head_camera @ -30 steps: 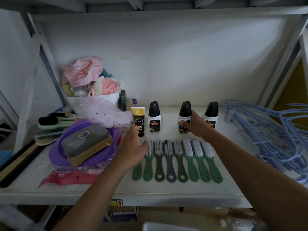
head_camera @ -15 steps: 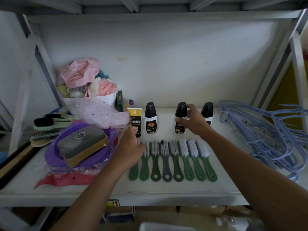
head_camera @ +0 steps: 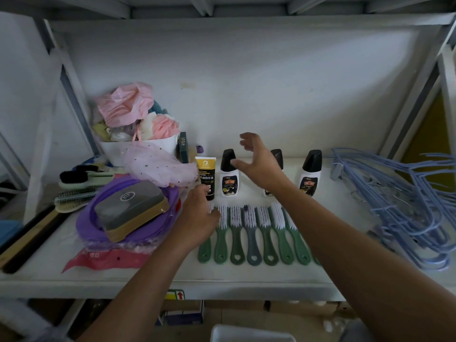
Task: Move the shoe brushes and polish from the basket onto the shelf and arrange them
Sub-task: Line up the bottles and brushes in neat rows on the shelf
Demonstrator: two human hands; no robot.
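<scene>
A: Item, polish bottles (head_camera: 229, 174): upright row behind the green brushes (head_camera: 253, 233), whose handles point toward the shelf (head_camera: 148, 280) edge. Hands?

B: Right hand (head_camera: 259, 161): spread open, empty, above the bottles, nearer. Left hand (head_camera: 199, 213): flat on leftmost brush, holding nothing I can see. White walls, crowded shelf.

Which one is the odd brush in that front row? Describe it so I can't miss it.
On the white shelf, a row of brushes lies handles toward you, before the black-capped bottles. The odd brush sits mid-row: its handle is grey-blue; the others are green.
</scene>
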